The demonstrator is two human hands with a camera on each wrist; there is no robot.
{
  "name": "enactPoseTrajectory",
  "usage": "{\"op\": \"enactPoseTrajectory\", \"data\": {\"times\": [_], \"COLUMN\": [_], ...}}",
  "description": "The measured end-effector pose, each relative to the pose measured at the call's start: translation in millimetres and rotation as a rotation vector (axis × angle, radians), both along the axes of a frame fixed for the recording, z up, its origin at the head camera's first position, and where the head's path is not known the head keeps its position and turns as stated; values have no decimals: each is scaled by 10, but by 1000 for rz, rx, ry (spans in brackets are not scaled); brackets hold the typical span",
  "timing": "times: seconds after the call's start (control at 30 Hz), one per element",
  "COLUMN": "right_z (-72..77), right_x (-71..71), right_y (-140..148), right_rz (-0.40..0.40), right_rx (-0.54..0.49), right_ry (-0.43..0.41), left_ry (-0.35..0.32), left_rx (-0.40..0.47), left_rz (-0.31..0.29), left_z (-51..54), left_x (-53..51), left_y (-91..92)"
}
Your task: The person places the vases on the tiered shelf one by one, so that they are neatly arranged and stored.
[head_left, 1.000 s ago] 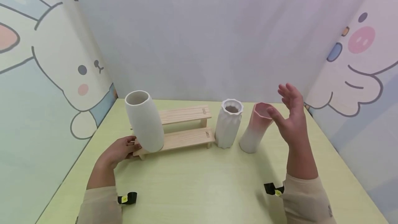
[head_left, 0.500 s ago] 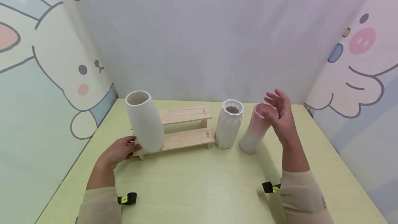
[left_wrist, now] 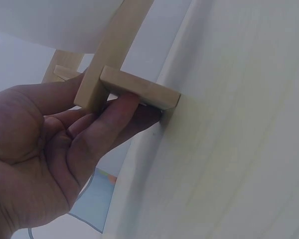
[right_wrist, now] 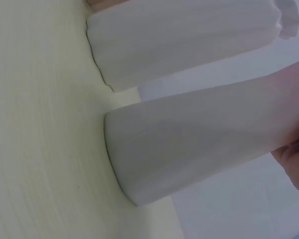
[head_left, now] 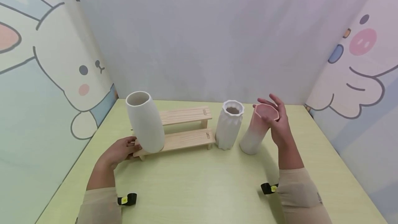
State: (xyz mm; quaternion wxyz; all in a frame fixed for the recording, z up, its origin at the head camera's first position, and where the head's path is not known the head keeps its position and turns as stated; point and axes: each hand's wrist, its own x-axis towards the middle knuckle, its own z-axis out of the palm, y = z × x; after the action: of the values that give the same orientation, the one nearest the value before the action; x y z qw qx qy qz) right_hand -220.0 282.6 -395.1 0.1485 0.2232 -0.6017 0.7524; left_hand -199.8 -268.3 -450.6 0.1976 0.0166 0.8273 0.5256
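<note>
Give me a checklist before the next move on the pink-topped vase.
1. Left hand on wooden stand: ok, pinching its end.
2. Right hand around pink-topped vase: ok, thumb in front, fingers behind.
3. Grip firm: cannot tell.
4. Its base on table: ok.
5. Clear of ribbed white vase: ok, standing apart.
6. Tall white vase fully seated: cannot tell, base near stand's front edge.

Matt pink-topped vase (head_left: pixel 256 131), grained wooden stand (head_left: pixel 185 139)

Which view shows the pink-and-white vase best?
Head: whole pink-and-white vase in frame, top to bottom, only the right hand partly covering it. Right wrist: lower body close up, top cut off. Left wrist: not visible.
</note>
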Motion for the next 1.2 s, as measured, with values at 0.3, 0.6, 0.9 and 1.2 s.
{"op": "enactPoseTrajectory", "data": {"times": [0.3,0.6,0.9,1.2], "right_z": [-56,-84,-113,-128], "right_x": [8,-9,-22,-56], "right_y": [-40,-110,-142,-157], "right_rz": [20,-72,-114,-125], "right_rx": [-83,-132,-162,-157], "right_ry": [-63,-66,-37,-19], "left_ry": [6,-1,-1,1], "left_rx": [11,7,0,5], "left_rz": [-12,-2,-4,-6], "left_z": [23,-3,-10,-22], "left_x": [31,1,-24,-15], "left_y": [18,-3,-6,-21]}}
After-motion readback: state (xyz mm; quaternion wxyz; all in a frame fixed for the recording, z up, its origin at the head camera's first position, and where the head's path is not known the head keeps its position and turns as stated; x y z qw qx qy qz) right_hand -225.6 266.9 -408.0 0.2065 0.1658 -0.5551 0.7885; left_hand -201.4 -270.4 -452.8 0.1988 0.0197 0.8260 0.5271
